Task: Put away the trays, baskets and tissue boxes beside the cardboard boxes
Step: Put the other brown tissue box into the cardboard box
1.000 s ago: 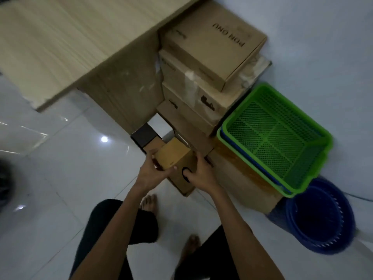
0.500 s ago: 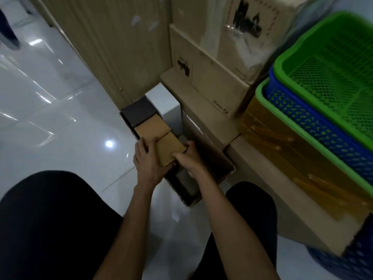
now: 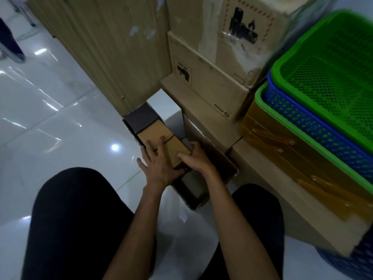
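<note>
The tissue box [image 3: 175,152], tan and small, is held low to the floor [image 3: 50,126], in front of the stacked cartons [image 3: 203,77] and against the end of a row of like boxes. It is gripped from both sides. The left hand [image 3: 159,164] is laid on its left face with the fingers [image 3: 156,144] spread, the tips reaching onto the next tan box [image 3: 153,135] in the row. The right hand [image 3: 196,160] is closed on its right edge, the fingers curled over the top corner and pressed together. Whether the box is resting fully on what lies beneath cannot be told.

Nearest the camera, two knees in dark trousers [image 3: 80,219] are seen, with both forearms extended between them. Just under the hands, an open carton [image 3: 212,184] lies on the floor, with a grey item inside it.

Beyond the held box, the row is continued by the tan box, then a dark box [image 3: 141,118], with a white box [image 3: 167,108] just beside them. Behind the row, a wooden panel [image 3: 113,47] stands upright.

To the right, a low carton [image 3: 282,178] bears yellow trays [image 3: 282,142]. On these, a green basket [image 3: 262,102], a blue basket [image 3: 302,116] and an upper green basket [image 3: 331,63] are nested, the stack tilted. At far right, low down, a dark blue basket [image 3: 359,257] is partly seen.
</note>
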